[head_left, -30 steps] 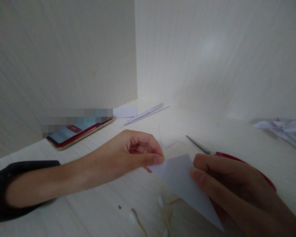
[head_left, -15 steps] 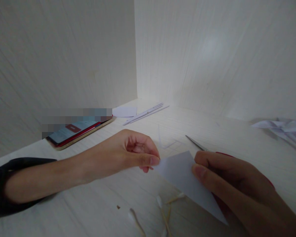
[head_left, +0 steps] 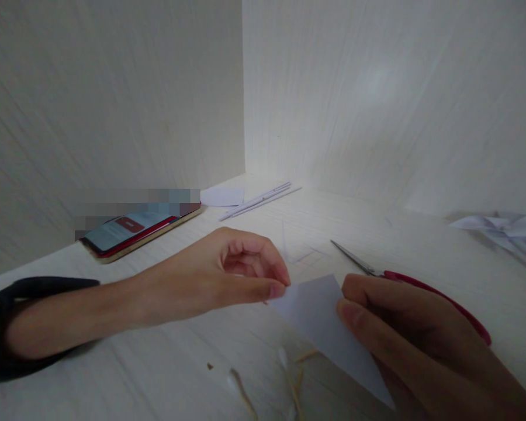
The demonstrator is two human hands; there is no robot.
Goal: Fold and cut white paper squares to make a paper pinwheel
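Observation:
A small piece of white paper (head_left: 318,316) is held up above the table between both hands. My left hand (head_left: 241,275) pinches its left corner between thumb and forefinger, the other fingers curled. On the right, my right hand (head_left: 412,333) grips the paper's edge with thumb and forefinger. Behind that hand lie red-handled scissors (head_left: 447,301), their blades pointing to the far left; part of the handles is hidden. Below the paper, several cotton swabs (head_left: 243,392) lie on the table, some of them partly covered by it.
A phone (head_left: 140,225) in a red case lies at the left by the wall. Thin rolled paper sticks (head_left: 260,202) and a flat white paper (head_left: 223,197) are near the corner. Crumpled white paper strips (head_left: 504,225) lie far right. A tiny brown scrap (head_left: 210,366) sits in front.
The paper has shifted slightly left and down with my right hand, so more of the scissors' red handle shows. My left thumb and forefinger have moved a little right along the paper.

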